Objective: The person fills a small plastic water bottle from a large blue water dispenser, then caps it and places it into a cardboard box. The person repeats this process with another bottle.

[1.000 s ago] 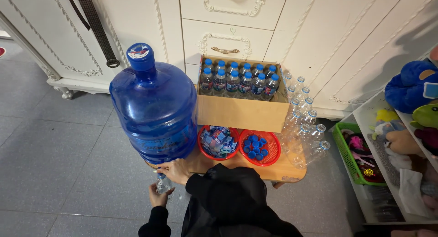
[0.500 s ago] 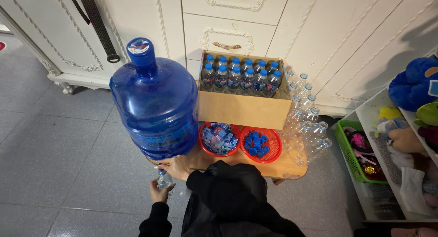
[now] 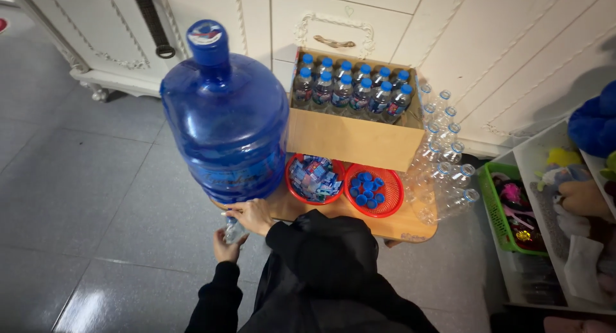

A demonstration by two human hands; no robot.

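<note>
Down at the front edge of the low wooden worktop (image 3: 404, 227), both hands are busy beneath the big blue water jug (image 3: 224, 121). The left hand (image 3: 224, 248) is cupped under a small clear bottle (image 3: 233, 230), its grip closed around the lower part of the bottle, holding it just off the worktop's edge, above the grey tiled floor (image 3: 70, 198). The bottle sits tilted in that hand, directly below the jug's base. The right hand (image 3: 251, 215) is just above it, fingers pressed at the bottom front of the jug; how tightly that grip closes there is hidden, I can't tell. The two hands are nearly touching, with the bottle between them.

The jug stands upright at the left end of the worktop, its cap on top. Right of it, two red baskets sit side by side: the left red basket (image 3: 314, 179) holds a heap of small blue and white pieces, the right red basket (image 3: 374, 190) loose blue caps. Behind them, an open cardboard box (image 3: 353, 137) is packed with blue-capped bottles. At the right end stands a cluster of empty clear bottles (image 3: 443, 166), uncapped. Black sleeves fill the foreground.
</note>
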